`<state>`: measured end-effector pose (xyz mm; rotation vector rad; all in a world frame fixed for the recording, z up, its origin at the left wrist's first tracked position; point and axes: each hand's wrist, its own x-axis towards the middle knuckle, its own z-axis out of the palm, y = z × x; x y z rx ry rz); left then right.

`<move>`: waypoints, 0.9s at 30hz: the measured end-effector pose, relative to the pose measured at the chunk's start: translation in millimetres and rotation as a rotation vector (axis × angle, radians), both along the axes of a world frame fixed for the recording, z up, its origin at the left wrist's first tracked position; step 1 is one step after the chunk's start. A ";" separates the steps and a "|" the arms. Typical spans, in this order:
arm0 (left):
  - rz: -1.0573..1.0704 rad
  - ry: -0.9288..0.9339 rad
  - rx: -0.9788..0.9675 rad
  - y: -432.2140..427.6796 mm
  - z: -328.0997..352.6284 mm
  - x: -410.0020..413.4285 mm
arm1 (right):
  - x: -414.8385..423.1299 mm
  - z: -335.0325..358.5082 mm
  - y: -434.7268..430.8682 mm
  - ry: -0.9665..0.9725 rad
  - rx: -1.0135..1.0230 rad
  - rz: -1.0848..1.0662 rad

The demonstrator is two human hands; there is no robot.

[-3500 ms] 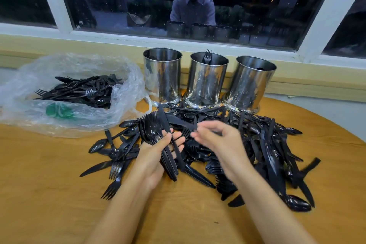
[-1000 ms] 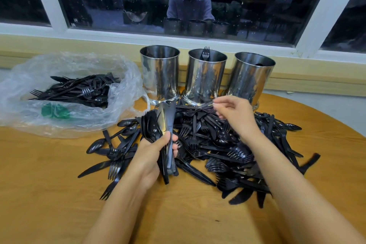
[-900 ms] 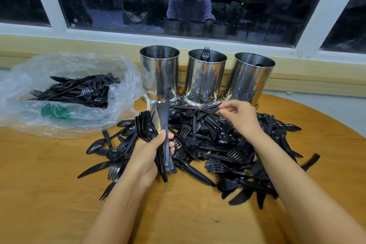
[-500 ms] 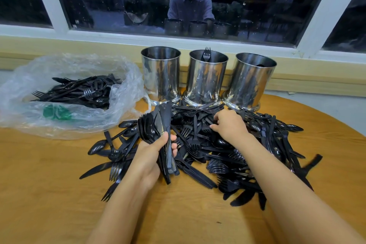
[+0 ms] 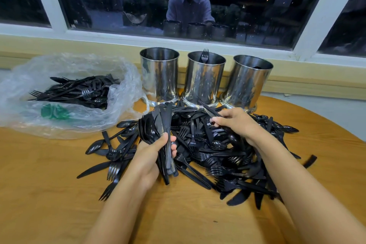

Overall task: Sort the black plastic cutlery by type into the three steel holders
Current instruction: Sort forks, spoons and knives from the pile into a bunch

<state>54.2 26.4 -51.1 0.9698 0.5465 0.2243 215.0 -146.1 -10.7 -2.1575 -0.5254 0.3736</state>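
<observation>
Early stage: one black plastic fork (image 5: 205, 56) stands in the middle cylindrical steel holder (image 5: 205, 83). Left hand (image 5: 152, 157) grips a black spoon-and-knife bundle (image 5: 158, 127). Right hand (image 5: 236, 123) pinches one black piece (image 5: 209, 110). The near loose cutlery pile (image 5: 210, 158) is unsorted.

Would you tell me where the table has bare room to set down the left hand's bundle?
Bare table lies near-left, between the plastic bag and the near edge, also in front of the cutlery pile and right of it. Crowded: the pile runs up to the three holders; the bag fills the far left.
</observation>
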 end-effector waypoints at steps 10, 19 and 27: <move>-0.016 0.005 0.013 -1.0 0.6 0.0 | -17.6 -22.1 -20.8 0.029 -0.052 0.100; -0.037 0.041 0.011 -0.6 0.6 0.2 | -26.8 -35.6 -25.0 -0.121 0.379 -0.187; -0.070 0.023 -0.026 -4.0 2.6 0.0 | -33.6 -5.4 -19.8 -0.037 0.565 -0.090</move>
